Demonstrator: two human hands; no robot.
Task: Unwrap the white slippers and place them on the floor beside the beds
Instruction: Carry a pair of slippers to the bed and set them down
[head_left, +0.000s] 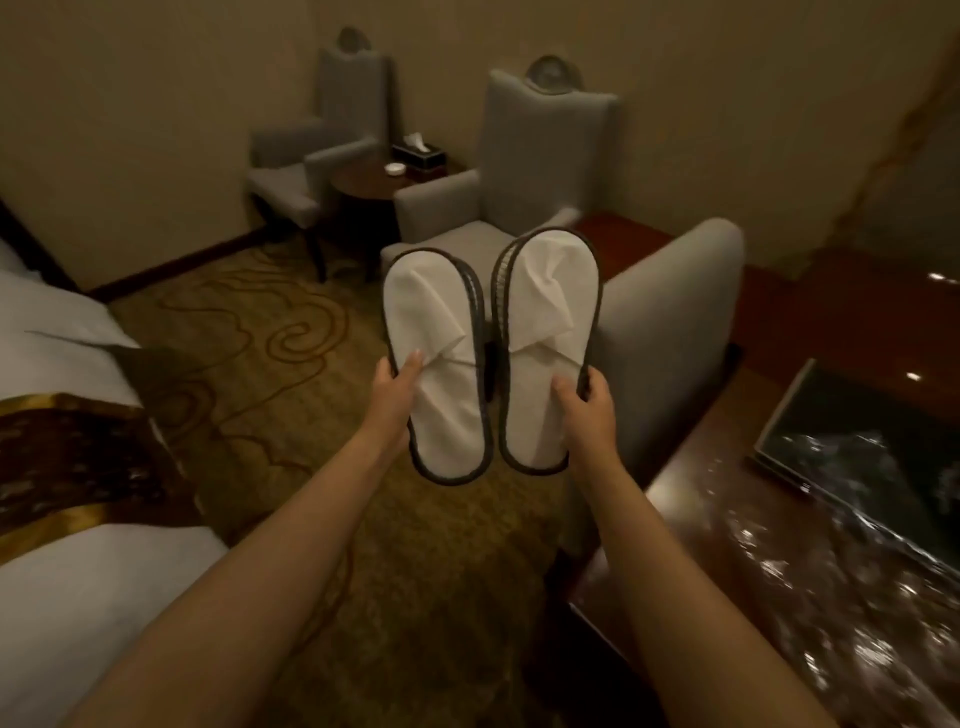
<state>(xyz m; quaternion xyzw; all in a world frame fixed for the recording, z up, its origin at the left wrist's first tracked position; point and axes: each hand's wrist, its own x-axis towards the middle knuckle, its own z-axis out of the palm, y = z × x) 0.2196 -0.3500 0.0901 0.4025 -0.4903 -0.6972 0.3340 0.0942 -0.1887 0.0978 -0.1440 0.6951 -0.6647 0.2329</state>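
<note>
Nearest: two bare forearms reaching forward, over patterned carpet.
Left hand: clamped on outer edge of left slipper, thumb across the white upper.
Right hand: clamped on outer edge of right slipper, thumb on the white face.
Slippers: white, dark-trimmed, held side by side in the air, toes up and away; inner edges close together, apparently joined by a small dark tie at mid-length. No outer wrapper visible.
Left margin: bed, white linen with brown-and-gold runner; floor beside it bare carpet.
Right margin: glossy dark tabletop, framed item lying on it.
Beyond slippers: grey armchair, then small round table with tissue box, then second grey armchair against wall.
Step judged: wrapping seemingly off; separating the pair. Next calls for pulling hands apart to break the tie, then lowering both to carpet beside bed.
</note>
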